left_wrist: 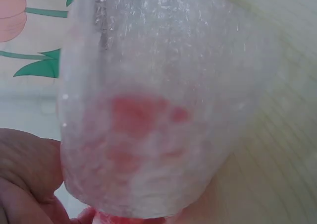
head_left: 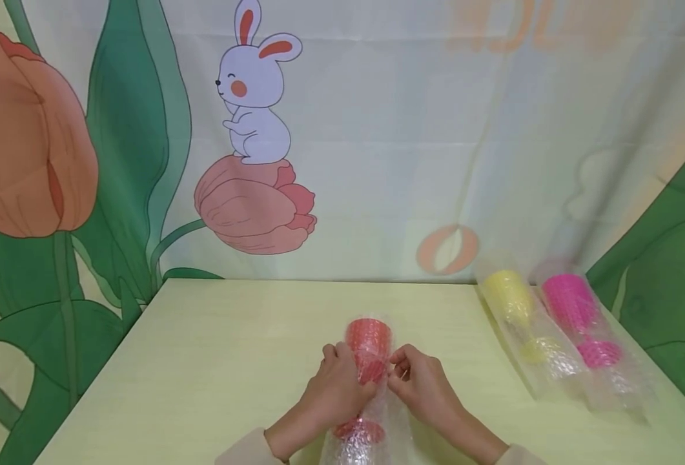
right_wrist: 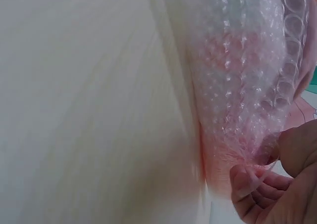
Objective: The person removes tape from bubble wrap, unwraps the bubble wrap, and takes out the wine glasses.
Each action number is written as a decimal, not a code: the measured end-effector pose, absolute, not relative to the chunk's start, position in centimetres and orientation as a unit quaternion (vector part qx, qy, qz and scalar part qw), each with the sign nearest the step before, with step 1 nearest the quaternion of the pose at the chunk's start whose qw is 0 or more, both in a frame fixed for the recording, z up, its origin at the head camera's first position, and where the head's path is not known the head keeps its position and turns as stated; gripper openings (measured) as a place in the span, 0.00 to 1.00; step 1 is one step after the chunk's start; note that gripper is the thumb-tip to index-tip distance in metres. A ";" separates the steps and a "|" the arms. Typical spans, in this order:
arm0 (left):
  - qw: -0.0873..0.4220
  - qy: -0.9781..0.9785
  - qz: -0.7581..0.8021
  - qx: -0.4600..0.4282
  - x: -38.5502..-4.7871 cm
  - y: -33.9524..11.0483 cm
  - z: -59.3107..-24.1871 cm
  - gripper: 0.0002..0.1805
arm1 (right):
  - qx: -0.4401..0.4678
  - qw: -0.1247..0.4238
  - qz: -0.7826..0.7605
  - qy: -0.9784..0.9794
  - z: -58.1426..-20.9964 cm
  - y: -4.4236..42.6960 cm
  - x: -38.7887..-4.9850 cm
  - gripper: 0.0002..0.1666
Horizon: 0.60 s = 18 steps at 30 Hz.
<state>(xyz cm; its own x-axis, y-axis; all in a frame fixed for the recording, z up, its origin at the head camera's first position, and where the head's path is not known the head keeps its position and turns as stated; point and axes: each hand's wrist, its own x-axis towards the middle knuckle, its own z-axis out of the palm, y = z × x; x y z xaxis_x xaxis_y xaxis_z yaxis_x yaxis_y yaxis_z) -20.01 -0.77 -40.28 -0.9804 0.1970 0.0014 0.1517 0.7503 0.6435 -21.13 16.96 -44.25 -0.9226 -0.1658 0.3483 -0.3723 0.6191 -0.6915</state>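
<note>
A red goblet-shaped cup [head_left: 368,332] lies on the table, wrapped in clear bubble wrap [right_wrist: 242,95]. Its round foot points toward the near edge in the head view. My left hand [head_left: 336,391] grips the wrapped cup around its middle, the thumb lying across it. On the right side, my right hand [head_left: 426,387] pinches the wrap between thumb and fingertips. The right wrist view shows a thin clear strip [right_wrist: 257,179] at those fingertips; whether it is tape or wrap I cannot tell. In the left wrist view the wrapping hides most of the red.
At the back right of the pale table [head_left: 214,349] lie two more bubble-wrapped cups, one yellow [head_left: 511,294] and one magenta [head_left: 571,300], side by side. A printed cloth [head_left: 365,129] with a rabbit and tulips hangs behind the table.
</note>
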 end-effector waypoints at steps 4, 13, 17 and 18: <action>0.026 0.920 0.381 0.086 -20.2 -0.8 -40.4 0.35 | 0.168 0.147 0.384 -0.896 -44.1 16.7 -21.2 0.13; 0.037 0.924 0.371 0.087 -20.8 -1.0 -40.3 0.43 | 0.196 0.170 0.384 -0.886 -43.6 16.3 -21.4 0.09; 0.033 0.925 0.370 0.086 -20.9 -0.9 -40.5 0.45 | 0.194 0.179 0.375 -0.889 -43.6 16.3 -21.4 0.09; 0.034 0.925 0.370 0.083 -20.9 -0.8 -40.5 0.45 | 0.193 0.180 0.372 -0.890 -43.7 16.3 -21.4 0.09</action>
<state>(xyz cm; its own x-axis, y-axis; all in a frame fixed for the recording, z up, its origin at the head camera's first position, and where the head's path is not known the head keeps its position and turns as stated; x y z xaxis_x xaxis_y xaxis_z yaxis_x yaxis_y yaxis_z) -20.90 -0.83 -40.52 -0.9839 0.1786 -0.0011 0.1285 0.7119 0.6904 -21.40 16.25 -43.66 -0.8611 -0.2087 0.4636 -0.4766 0.6488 -0.5932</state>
